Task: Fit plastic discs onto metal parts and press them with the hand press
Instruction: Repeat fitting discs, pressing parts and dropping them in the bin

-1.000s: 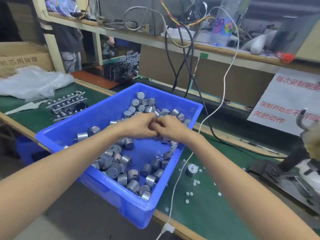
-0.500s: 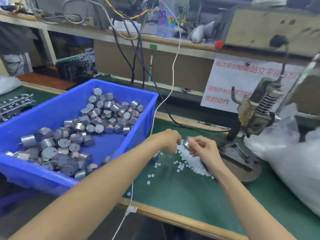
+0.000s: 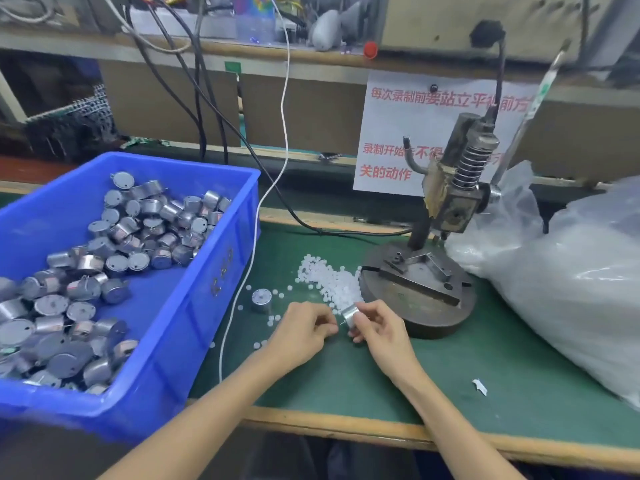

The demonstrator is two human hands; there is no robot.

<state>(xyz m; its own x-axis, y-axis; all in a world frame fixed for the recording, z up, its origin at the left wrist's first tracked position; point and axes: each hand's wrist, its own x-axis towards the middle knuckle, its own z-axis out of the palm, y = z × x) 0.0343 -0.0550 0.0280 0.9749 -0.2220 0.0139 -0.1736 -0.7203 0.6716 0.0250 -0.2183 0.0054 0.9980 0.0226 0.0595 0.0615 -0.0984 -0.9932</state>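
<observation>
My right hand (image 3: 377, 329) grips a small silver metal part (image 3: 350, 314) above the green mat, its thin shaft pointing left. My left hand (image 3: 304, 329) is pinched at that shaft; whether a disc sits between its fingertips is hidden. A heap of white plastic discs (image 3: 329, 280) lies just behind my hands, with loose ones scattered around. One more metal part (image 3: 261, 299) stands on the mat to the left. The hand press (image 3: 450, 199) rises at the right on its round metal base (image 3: 415, 296), which has nothing under the ram.
A blue bin (image 3: 214, 282) holding several metal parts sits at the left, overhanging the bench edge. A large clear plastic bag (image 3: 571, 282) fills the right side. A white cable (image 3: 242, 271) runs down between bin and discs. A printed notice (image 3: 388, 133) hangs behind.
My hands left the blue bin and moved right to the disc heap with a metal part. They have since come lower and closer together in front of the press base.
</observation>
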